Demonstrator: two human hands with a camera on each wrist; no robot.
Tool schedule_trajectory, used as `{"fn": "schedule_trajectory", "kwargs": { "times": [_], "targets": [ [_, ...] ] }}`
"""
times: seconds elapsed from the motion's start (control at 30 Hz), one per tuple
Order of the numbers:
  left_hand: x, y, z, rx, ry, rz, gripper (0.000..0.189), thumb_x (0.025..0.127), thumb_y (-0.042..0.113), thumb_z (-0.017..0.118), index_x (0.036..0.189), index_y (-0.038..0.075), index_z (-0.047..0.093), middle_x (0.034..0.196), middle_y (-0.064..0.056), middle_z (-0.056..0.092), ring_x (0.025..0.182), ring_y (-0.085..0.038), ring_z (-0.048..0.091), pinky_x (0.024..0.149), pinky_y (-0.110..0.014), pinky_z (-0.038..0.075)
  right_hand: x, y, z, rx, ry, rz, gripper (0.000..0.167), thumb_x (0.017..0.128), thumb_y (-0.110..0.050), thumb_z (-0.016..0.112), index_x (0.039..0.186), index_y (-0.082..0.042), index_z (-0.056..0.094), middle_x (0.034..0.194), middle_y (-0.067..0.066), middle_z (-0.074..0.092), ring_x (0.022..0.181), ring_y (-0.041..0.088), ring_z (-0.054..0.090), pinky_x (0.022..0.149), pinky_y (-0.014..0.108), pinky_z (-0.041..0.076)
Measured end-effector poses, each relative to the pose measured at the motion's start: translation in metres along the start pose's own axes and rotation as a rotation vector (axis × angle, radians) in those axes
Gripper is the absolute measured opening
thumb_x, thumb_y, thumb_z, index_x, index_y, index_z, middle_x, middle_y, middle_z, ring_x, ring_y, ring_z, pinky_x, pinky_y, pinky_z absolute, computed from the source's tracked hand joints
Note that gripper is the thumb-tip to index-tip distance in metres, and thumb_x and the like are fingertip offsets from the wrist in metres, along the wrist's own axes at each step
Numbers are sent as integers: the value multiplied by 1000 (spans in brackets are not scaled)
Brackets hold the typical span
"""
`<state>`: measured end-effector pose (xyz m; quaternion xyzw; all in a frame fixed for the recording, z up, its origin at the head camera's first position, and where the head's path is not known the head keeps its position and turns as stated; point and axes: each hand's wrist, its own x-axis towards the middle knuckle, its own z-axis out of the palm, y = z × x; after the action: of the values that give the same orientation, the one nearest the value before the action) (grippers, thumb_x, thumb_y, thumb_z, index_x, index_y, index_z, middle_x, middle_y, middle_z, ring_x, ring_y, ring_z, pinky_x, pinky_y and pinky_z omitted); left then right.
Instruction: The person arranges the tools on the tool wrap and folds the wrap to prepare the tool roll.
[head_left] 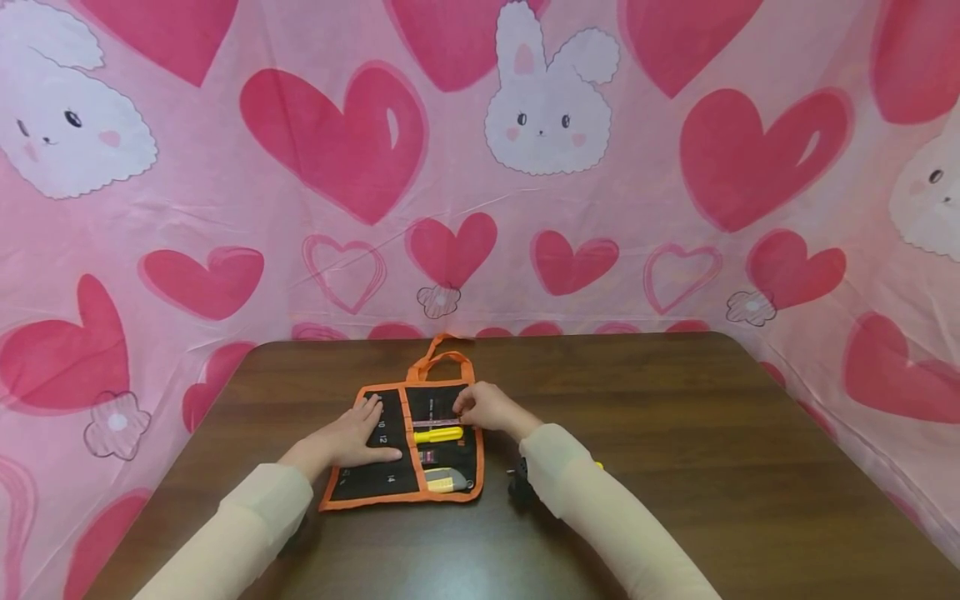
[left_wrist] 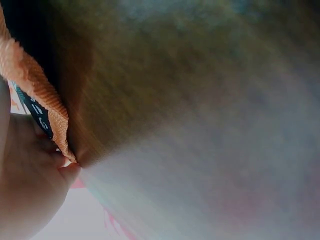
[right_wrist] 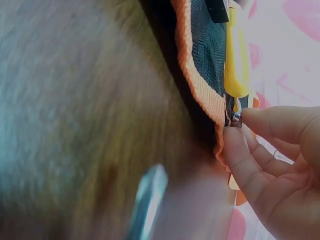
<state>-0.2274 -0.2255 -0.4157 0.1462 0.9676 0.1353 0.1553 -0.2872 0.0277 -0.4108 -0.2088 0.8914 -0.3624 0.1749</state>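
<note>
A black tool pouch [head_left: 390,492] with orange trim lies unfolded on the table, its pockets facing up. My left hand [head_left: 348,435] rests with spread fingers on its left half, over the printed numbers. At the pouch's right half, my right hand [head_left: 483,410] pinches the end of a thin, shiny metal tool [right_wrist: 237,119] between thumb and forefinger; its kind cannot be made out. That tool lies across the pocket, just beyond a yellow-handled tool [head_left: 438,435]. A utility knife [head_left: 446,480] sits in the pocket nearest me.
Orange handle straps [head_left: 448,357] stick out at the pouch's far side. Right of the pouch, a black tool [head_left: 519,485] lies partly under my right sleeve. A metal shaft [right_wrist: 147,202] shows in the right wrist view. A heart-and-rabbit cloth [head_left: 450,183] hangs behind the table.
</note>
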Motion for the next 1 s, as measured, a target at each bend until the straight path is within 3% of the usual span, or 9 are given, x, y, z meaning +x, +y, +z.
{"fn": "schedule_trajectory", "kwargs": {
  "times": [0.47,0.7,1.0],
  "targets": [
    [0,1,-1,-3,2,-4,107,75,68,57,142,-8,23,147,-26,15,134,-42,13,104,-55,19,3,-13,9,68,27,17,11,85,-1,61,92,-7,69,85,2,62,67,16,55,62,28,50],
    [1,1,0,-4,-3,-16,107,74,68,57,142,-8,23,147,-26,15,134,-42,14,103,-55,19,3,-20,14,197,35,32,15,84,1,63,96,-5,69,90,2,63,76,18,56,73,33,51],
    [1,0,0,-9,-3,-14,108,74,69,56,142,-8,22,148,-26,14,133,-43,14,103,-56,19,3,-26,16,252,37,45,19,82,3,62,98,-6,68,92,2,63,83,19,57,79,35,50]
  ]
}}
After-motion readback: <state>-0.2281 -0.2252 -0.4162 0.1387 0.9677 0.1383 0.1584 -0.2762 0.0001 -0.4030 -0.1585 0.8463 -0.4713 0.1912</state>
